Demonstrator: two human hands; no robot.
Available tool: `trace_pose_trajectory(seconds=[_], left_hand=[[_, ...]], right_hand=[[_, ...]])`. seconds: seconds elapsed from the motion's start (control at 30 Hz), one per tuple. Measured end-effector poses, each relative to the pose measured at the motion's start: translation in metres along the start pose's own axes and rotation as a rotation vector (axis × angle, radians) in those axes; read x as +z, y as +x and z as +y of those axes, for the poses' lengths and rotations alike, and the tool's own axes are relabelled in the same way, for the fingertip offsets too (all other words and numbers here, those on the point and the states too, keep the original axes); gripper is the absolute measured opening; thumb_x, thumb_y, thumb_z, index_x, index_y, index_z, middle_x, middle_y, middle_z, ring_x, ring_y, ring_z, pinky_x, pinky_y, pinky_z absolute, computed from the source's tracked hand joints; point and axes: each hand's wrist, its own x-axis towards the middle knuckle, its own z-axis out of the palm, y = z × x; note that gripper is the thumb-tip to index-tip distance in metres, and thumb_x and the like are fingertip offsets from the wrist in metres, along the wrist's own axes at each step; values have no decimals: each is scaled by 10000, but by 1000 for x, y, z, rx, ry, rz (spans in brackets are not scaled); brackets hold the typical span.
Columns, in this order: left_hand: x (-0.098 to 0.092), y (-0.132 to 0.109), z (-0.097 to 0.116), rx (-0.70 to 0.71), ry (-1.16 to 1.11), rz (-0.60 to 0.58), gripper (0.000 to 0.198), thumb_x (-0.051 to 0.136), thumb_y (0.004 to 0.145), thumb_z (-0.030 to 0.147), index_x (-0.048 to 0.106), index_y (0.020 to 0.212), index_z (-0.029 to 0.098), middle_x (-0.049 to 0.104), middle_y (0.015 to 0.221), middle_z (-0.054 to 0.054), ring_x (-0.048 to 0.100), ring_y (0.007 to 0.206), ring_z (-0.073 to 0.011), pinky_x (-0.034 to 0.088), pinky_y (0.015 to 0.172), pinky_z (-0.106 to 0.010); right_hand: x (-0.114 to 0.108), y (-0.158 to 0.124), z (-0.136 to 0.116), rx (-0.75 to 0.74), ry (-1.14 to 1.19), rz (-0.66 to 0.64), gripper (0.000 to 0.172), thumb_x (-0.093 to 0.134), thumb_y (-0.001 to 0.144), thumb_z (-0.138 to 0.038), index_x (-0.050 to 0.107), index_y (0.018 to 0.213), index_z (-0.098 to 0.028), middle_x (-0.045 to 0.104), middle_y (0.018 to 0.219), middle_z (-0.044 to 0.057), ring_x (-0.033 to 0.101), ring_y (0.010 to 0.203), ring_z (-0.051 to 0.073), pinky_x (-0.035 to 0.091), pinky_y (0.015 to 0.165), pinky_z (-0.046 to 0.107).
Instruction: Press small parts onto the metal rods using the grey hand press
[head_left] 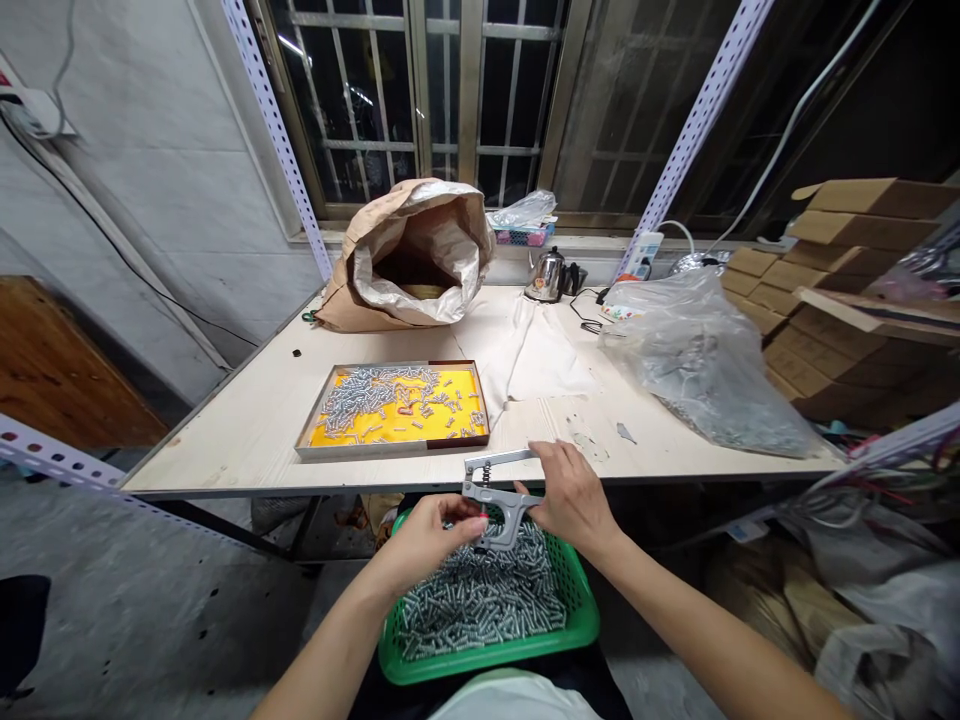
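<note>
My right hand (576, 497) is wrapped round the handles of a grey metal hand press plier (512, 515), which has a small spring near its head. At the plier's jaw, the fingers of my left hand (431, 535) are pinched together; a small pinkish-red spot shows there, but what they hold is too small to make out. Below both hands, a green plastic basket (581, 600) on my lap is filled with short silvery screw-like metal pieces (480, 605). On the table beyond, a shallow tray (375, 452) lined in yellow carries many similar small metal parts (367, 395).
A big open paper sack (337, 290) lies on the table (247, 410) behind the tray. Further back stands a metal kettle (546, 275). To the right are a clear plastic bag (697, 340) and stacked cardboard boxes (847, 260). Perforated posts (697, 110) frame the table.
</note>
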Motion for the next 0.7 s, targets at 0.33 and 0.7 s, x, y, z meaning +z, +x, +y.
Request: trace_pose_trajectory(seconds=[0.33,0.7], left_hand=[[10,0,-9,-62,-155,228,476,595,719,580,710,774,121,619,638,-20,457,591,-123,305,567,-231],[20,-1,-12,-62,-95,301,172,683,601,292,615,509,163,572,565,2,481,604,-147,341,622,-262]], right_hand=[[19,15,3,-122,-111,-200,67,573,682,-223,555,718,-168,567,644,40,469,620,158,268,555,266],[4,3,-8,-65,-54,148,274,526,781,-323,568,965,-124,549,1091,154,454,1066,292,363,959,446]])
